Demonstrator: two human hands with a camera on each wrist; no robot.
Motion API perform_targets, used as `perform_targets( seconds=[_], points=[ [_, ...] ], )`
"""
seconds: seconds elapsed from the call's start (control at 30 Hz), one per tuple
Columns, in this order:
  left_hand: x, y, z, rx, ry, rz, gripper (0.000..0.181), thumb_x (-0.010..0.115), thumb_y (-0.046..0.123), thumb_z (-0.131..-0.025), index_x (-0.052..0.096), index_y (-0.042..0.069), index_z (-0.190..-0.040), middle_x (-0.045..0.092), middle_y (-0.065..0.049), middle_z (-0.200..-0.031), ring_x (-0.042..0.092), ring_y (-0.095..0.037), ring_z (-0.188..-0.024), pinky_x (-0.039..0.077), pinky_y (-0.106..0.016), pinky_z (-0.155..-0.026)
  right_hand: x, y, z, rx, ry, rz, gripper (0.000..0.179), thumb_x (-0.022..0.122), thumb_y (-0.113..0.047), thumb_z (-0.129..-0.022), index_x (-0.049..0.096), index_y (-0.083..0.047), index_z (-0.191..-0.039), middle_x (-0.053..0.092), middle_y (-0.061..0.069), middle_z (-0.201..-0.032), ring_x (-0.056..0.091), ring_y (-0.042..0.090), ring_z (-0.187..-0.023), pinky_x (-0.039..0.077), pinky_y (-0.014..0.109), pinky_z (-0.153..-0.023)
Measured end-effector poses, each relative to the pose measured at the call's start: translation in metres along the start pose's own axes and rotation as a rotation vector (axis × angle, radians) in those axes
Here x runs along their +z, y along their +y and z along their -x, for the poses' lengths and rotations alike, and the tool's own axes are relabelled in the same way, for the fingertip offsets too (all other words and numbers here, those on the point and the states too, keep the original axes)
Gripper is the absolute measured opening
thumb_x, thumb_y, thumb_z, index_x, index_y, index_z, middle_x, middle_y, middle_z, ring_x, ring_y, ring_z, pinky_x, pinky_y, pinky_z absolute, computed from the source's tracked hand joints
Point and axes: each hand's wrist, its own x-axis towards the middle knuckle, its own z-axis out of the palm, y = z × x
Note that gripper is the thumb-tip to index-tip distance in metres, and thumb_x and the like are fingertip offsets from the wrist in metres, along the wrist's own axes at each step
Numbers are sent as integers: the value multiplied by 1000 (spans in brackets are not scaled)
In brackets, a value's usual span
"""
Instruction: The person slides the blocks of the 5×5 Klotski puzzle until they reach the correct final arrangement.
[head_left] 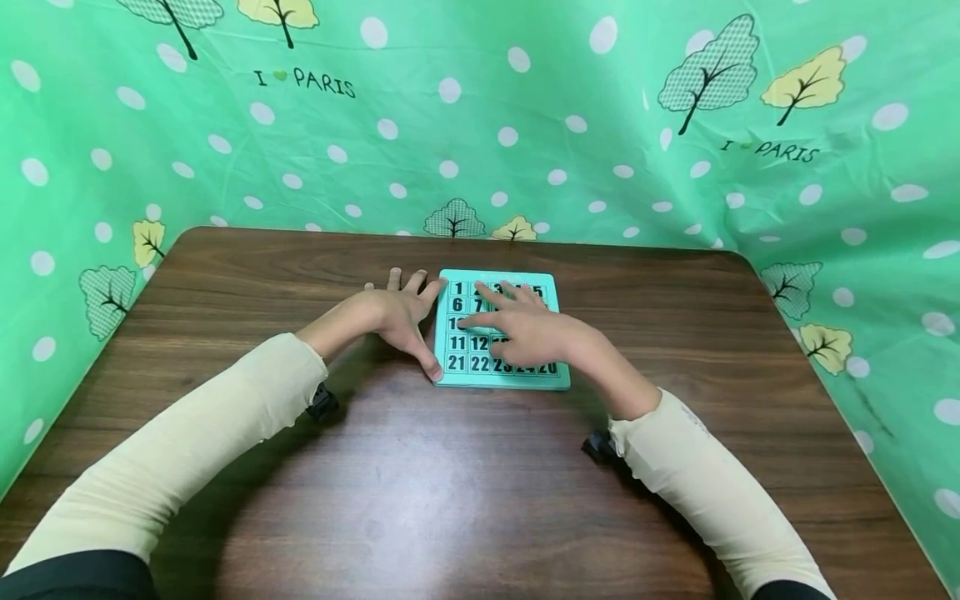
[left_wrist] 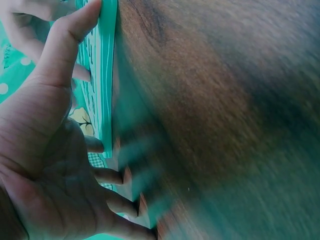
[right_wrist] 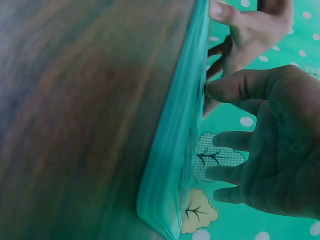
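A turquoise number slide puzzle (head_left: 501, 382) lies flat on the table, its square tiles printed with black numbers in rows. My left hand (head_left: 402, 315) is spread along the puzzle's left side. Its thumb (left_wrist: 62, 47) rests at the near left corner and the index finger reaches the far left corner, while the other fingertips touch the tabletop. Over the puzzle's right and middle part is my right hand (head_left: 534, 332), fingers extended, covering several tiles. In the right wrist view its thumb (right_wrist: 240, 86) is right at the tile face, and the other fingers stand a little above it.
The dark brown wooden table (head_left: 420, 492) has rounded far corners. Behind and beside it hangs a green dotted cloth (head_left: 480, 108) with printed trees. Cream sleeves cover both forearms, and a dark wrist device (head_left: 324, 403) sits under the left one.
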Motion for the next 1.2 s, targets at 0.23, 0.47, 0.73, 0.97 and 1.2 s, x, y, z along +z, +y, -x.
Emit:
perform_targets(
  seconds=[0.23, 0.47, 0.73, 0.97, 1.2],
  points=[
    [0, -3, 0, 7, 3, 11, 167, 93, 83, -71, -17, 26, -182, -17, -20, -190, -21, -60, -170, 2, -89, -131, -4, 4, 17, 27, 14, 1, 50, 62, -11, -106, 76, -33, -149, 13, 18, -191, 5, 59, -174, 1, 81, -136],
    [0, -2, 1, 9, -4, 15, 166, 94, 83, -72, -18, 26, -181, -19, -19, -190, -23, -60, -170, 1, -90, -130, -4, 15, 21, 56, 64, 15, 54, 59, -12, -108, 70, -32, -156, 13, 20, -190, 6, 61, -173, 1, 80, -137],
    [0, 0, 1, 7, -8, 11, 166, 94, 82, -72, -18, 26, -181, -19, -20, -190, -22, -60, -170, 1, -91, -129, 0, 19, 37, 4, 24, -6, 50, 61, -9, -105, 77, -31, -147, 21, 23, -188, 11, 64, -171, 7, 84, -134],
    [0, -1, 1, 4, -3, -1, 165, 93, 83, -72, -17, 26, -182, -17, -20, -190, -20, -61, -170, 3, -90, -130, -2, 16, 26, 30, 62, 7, 55, 61, -11, -107, 68, -28, -159, 16, 22, -189, 9, 61, -173, 4, 82, -136],
    [0, -2, 1, 9, -14, -1, 166, 92, 84, -73, -19, 25, -181, -19, -21, -189, -22, -61, -170, 2, -90, -130, -3, 16, 30, 37, 37, -31, 46, 60, -9, -107, 79, -25, -146, 26, 21, -187, 10, 60, -173, 3, 81, -137]
  ],
)
